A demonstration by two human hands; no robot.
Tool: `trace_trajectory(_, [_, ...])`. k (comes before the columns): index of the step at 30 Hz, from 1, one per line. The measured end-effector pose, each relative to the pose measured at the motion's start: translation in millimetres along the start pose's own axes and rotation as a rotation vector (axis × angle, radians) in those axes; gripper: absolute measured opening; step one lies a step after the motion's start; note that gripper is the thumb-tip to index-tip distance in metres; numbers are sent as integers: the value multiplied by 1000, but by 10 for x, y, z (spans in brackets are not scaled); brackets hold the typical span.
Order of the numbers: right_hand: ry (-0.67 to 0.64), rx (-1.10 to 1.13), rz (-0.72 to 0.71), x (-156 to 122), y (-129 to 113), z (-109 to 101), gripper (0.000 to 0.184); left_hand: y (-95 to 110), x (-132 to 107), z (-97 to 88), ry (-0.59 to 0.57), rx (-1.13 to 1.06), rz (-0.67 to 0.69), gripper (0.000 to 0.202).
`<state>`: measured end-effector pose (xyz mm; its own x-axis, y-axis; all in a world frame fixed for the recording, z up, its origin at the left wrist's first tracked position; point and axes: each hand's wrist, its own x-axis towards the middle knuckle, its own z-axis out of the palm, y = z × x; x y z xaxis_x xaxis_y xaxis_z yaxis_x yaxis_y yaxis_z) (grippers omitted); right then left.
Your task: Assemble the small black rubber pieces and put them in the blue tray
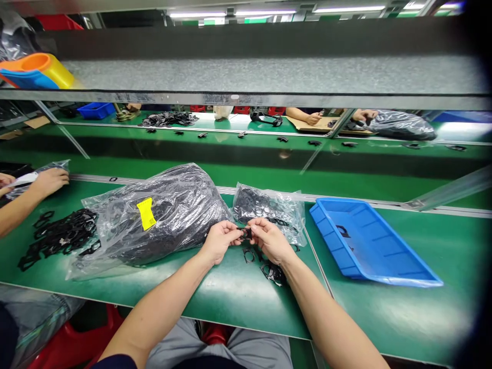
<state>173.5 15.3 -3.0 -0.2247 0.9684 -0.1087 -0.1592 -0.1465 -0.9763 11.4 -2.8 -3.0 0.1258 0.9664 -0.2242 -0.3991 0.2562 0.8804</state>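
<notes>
In the head view, a small black part (245, 234) is held over the green counter (226, 302), pinched at its left by the left grip (220, 242) and at its right by the right grip (271, 241), both closed to fingertip width. The part is set directly between the two, neither hand being clearly nearer; its length seems to be laid crosswise, from hand to hand, though too much is covered by fingers for certainty. The blue tray (384, 246) is placed well to the right, nearer the right hand. Loose black parts (249, 255) are scattered just below the right grip.
</notes>
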Motion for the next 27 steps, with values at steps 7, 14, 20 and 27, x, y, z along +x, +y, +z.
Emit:
trace_trajectory(7, [-67,-201,-78,-38,-53,8,31,11,4,-5,35,-64,39,35])
trace_trajectory(14, [-35,-271,-106,-39,-22,16,33,-41,32,-32,12,-27,42,44])
trace_trajectory(20, [35,-284,-135,-38,-6,20,30,-50,27,-42,-38,10,36,37])
trace_trajectory(27, [43,-247,-108,-45,-21,36,31,-32,35,-35,22,0,38,38])
